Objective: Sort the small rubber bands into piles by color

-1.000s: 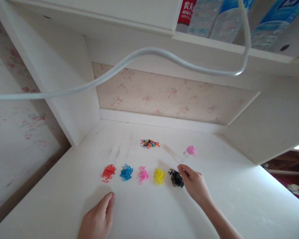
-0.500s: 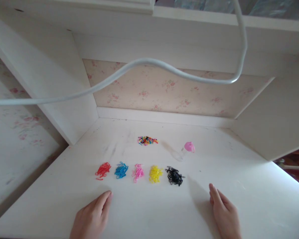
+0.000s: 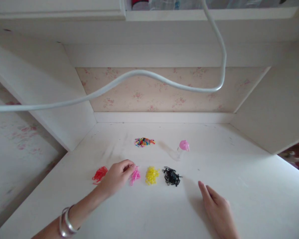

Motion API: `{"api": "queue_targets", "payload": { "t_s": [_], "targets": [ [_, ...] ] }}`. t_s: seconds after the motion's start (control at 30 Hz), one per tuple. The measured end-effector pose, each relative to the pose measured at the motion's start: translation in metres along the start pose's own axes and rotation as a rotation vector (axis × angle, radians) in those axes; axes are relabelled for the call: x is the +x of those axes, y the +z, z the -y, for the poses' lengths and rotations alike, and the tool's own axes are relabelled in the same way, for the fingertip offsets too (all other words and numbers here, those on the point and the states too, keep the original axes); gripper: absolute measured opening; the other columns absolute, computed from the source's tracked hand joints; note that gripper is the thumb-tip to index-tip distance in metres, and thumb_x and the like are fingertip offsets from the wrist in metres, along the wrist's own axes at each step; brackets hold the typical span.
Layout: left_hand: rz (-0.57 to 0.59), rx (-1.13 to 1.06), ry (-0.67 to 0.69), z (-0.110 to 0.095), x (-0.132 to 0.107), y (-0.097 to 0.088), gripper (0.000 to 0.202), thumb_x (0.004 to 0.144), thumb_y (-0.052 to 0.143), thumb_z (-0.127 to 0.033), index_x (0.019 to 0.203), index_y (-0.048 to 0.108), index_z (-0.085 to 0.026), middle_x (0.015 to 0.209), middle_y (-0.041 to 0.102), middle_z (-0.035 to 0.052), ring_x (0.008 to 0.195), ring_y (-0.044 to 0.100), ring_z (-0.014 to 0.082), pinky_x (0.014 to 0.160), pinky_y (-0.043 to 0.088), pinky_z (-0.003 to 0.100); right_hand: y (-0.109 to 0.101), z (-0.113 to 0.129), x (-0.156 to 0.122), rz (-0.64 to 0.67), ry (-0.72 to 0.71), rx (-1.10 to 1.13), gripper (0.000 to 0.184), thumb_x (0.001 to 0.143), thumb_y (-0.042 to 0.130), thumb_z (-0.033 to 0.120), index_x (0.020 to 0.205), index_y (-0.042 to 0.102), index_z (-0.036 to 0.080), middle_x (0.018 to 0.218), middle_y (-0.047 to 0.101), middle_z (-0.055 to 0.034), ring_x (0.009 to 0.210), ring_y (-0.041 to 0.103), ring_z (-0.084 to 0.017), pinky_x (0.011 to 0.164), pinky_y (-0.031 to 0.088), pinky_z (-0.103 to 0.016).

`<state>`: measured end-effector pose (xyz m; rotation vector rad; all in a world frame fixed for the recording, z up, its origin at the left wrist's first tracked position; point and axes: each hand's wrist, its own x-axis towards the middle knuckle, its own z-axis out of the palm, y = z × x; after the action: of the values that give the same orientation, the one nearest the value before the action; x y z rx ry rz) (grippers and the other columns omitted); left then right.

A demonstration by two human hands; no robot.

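My left hand [image 3: 121, 174] reaches over the blue pile's spot, its fingers drawn together at the left edge of a small pile of pink rubber bands [image 3: 135, 176]. Whatever it pinches, if anything, is hidden. Red rubber bands [image 3: 100, 174] lie left of this hand, partly behind the wrist. To the right are piles of yellow rubber bands [image 3: 152, 175] and black rubber bands [image 3: 171, 176]. My right hand [image 3: 215, 205] rests on the table at the right, thumb against curled fingers, nothing showing in it. A mixed multicoloured pile [image 3: 144, 142] lies farther back.
Behind the black pile stands a small clear bottle [image 3: 179, 154] with a pink top [image 3: 184, 145]. A thick white cable [image 3: 142, 73] crosses the view above the white table [image 3: 149, 212]. White side panels and a shelf enclose the back.
My left hand has moved forward and right from the near table to the pink pile, now covering the blue one. My right hand stays near its place. The view has shifted slightly.
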<state>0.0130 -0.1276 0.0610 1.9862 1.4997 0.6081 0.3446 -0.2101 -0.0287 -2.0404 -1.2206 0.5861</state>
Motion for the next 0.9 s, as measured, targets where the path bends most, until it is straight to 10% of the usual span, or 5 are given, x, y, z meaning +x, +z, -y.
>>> {"api": "queue_targets", "payload": {
  "t_s": [0.33,0.9],
  "targets": [
    [-0.107,0.291,-0.139,0.012,0.126,0.057,0.023,0.081,0.049,-0.035,0.092,0.064,-0.022,0.090,0.069,0.0057,0.083,0.063,0.0191,0.073,0.044,0.028,-0.001,0.009,0.005,-0.028,-0.011,-0.075,0.050,0.082,0.035,0.062,0.054,0.038,0.021,0.049,0.030,0.0051,0.052,0.032,-0.011,0.050,0.029,-0.018],
    [-0.202,0.367,-0.102,0.025,0.138,0.063,0.030,0.088,0.042,-0.038,0.095,0.066,-0.022,0.101,0.067,0.0062,0.090,0.060,0.0186,0.077,0.042,0.027,0.003,0.006,0.009,-0.008,0.019,-0.117,0.051,0.083,0.036,0.063,0.054,0.037,0.021,0.047,0.032,0.0057,0.050,0.032,-0.011,0.049,0.028,-0.019]
  ]
}}
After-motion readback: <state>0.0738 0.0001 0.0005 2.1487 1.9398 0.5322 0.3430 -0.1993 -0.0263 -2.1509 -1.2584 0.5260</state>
